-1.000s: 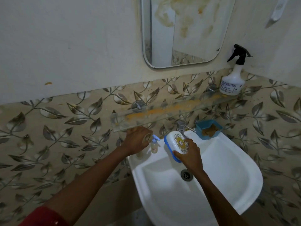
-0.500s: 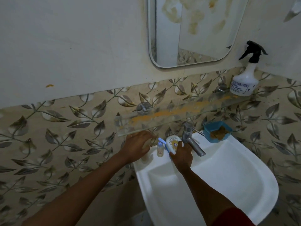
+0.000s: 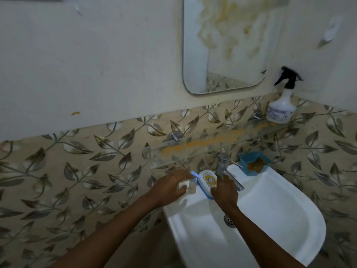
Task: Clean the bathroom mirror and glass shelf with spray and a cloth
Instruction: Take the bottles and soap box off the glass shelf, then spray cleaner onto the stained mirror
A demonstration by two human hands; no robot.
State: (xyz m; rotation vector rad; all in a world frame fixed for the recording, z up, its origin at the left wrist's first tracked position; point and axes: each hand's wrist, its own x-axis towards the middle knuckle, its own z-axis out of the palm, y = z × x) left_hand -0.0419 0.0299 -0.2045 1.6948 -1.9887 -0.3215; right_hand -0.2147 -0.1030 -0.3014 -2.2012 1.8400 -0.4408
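Left arm (image 3: 116, 223) — bare, reaching in from lower left; left hand (image 3: 170, 187) palm down, fingers curled over a small white object (image 3: 182, 185). Right arm (image 3: 257, 229) — bare, reaching in from lower right; right hand (image 3: 225, 191) back up, fingers loosely extended.

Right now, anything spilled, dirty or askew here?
Yes. The mirror has yellowish smears across its upper half, and the glass shelf carries an orange streak along most of its length. A small orange fleck sits on the white wall, far left. The spray bottle stands upright on the shelf's right end.
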